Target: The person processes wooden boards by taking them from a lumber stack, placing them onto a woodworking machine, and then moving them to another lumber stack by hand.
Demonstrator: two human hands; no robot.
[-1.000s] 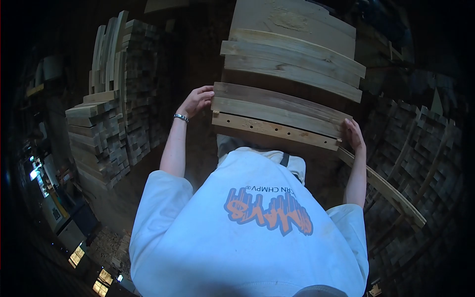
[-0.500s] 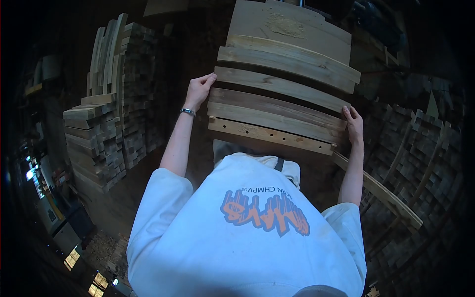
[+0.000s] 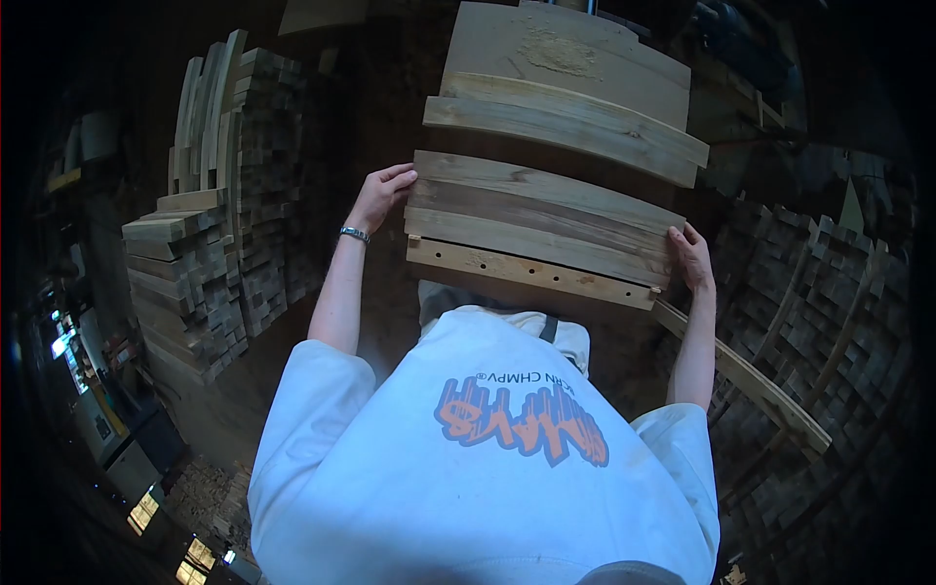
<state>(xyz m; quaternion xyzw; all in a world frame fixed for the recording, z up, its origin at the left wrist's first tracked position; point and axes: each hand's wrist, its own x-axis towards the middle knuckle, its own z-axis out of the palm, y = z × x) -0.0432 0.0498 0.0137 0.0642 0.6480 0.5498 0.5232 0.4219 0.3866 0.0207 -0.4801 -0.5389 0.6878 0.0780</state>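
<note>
My left hand is at the left end of a wooden board, fingertips on its end and thumb partly hidden. At the opposite end, the fingers of my right hand are bent round the board's edge. The board lies flat against a darker board, with a paler board beside that on my side. Closest to my body runs a light wooden rail with several dark holes along it.
Beyond a dark gap lies a thick plank, in front of a flat panel bearing a sawdust heap. Timber stacks stand left and right. A long wooden strip slants along the right.
Both hands have drawn the board toward my body. The gap between it and the darker board has closed, while the gap to the far plank has widened.
</note>
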